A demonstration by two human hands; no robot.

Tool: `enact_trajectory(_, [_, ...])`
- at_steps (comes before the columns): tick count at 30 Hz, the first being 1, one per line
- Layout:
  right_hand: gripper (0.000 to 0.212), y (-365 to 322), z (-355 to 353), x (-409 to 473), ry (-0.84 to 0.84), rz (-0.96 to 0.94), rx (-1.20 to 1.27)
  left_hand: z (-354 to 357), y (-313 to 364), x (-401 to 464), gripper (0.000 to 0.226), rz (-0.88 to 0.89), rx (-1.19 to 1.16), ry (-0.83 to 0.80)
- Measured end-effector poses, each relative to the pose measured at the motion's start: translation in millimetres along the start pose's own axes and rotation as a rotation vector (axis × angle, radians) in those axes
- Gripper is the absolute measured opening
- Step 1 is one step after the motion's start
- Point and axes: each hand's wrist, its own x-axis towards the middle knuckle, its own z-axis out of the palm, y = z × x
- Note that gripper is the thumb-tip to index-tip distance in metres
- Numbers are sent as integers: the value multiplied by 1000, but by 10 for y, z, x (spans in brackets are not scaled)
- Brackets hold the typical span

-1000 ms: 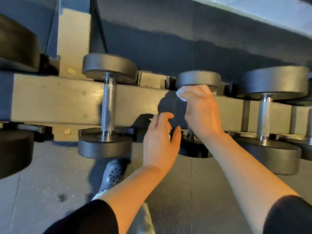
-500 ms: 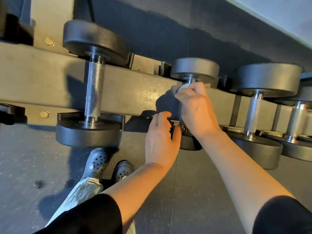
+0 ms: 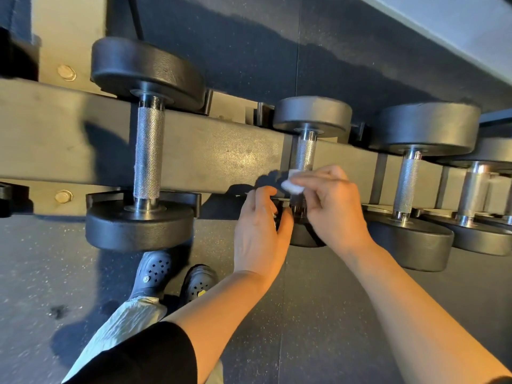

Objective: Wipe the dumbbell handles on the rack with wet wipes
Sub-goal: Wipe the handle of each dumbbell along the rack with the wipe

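A small dumbbell lies across the rack, its knurled steel handle (image 3: 304, 153) bare along its far half. My right hand (image 3: 332, 206) pinches a folded white wet wipe (image 3: 292, 185) against the near part of that handle. My left hand (image 3: 260, 231) curls round the dumbbell's near black head (image 3: 302, 236), and a bit of white shows under its fingers. A larger dumbbell with a long knurled handle (image 3: 146, 151) sits to the left. Two more dumbbell handles (image 3: 406, 184) show to the right.
The rack's wide dark beam (image 3: 69, 139) runs across the view with brass bolts (image 3: 66, 72) on its posts. Below lies speckled black rubber floor (image 3: 318, 314), where my two dark clogs (image 3: 155, 270) stand. A pale wall (image 3: 457, 29) edges the upper right.
My right hand slid the wipe down the small dumbbell's handle from its far end toward the near head. The camera view shifted left. My left hand stayed on the near head.
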Motion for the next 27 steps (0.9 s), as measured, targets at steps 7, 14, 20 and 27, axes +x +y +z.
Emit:
enact_trajectory(7, [32, 191, 5, 383, 253, -81, -133, 9, -34, -5, 30, 40, 15, 3])
enact_trajectory(14, [27, 277, 72, 301, 207, -215, -195, 56, -48, -24, 29, 57, 58, 44])
enact_trajectory(20, [22, 346, 93, 334, 235, -280, -121, 194, -49, -34, 29, 68, 124, 153])
enact_trajectory(27, [23, 508, 67, 58, 115, -251, 124, 341, 33, -17, 19, 35, 181, 317])
